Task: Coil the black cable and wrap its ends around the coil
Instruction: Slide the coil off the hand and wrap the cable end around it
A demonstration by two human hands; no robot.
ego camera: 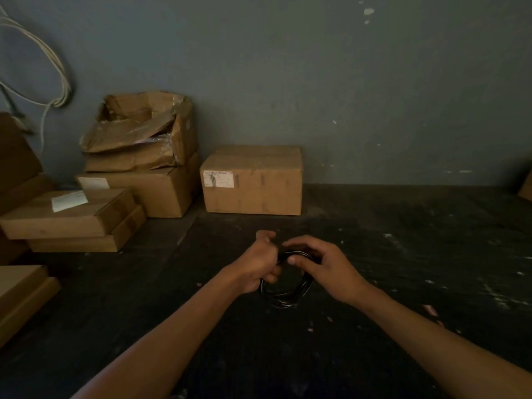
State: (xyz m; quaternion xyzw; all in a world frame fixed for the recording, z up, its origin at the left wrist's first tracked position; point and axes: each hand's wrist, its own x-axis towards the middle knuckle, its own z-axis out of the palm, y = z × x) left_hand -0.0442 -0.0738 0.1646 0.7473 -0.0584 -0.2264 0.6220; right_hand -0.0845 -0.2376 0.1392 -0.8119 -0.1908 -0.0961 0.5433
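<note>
Black cable (283,295) is coiled into a small loop, held above the dark floor (403,254) at frame centre. Left hand (259,264) fists around the coil's 9 o'clock side. Right hand (325,267) curls over the 2 o'clock side, fingertips on the strands. Closed cardboard box (253,180) sits at 12 o'clock against the wall.

The cable (283,295) is black, with thin pale glints along its loops. The floor (403,254) is near-black, flecked with pale specks and a few pinkish ones. The wall (316,82) is dull grey-blue with small whitish chips. The cardboard boxes (253,180) are brown; several carry white labels, whose dark print is possibly a barcode. The hanging cords (54,67) are off-white.
</note>
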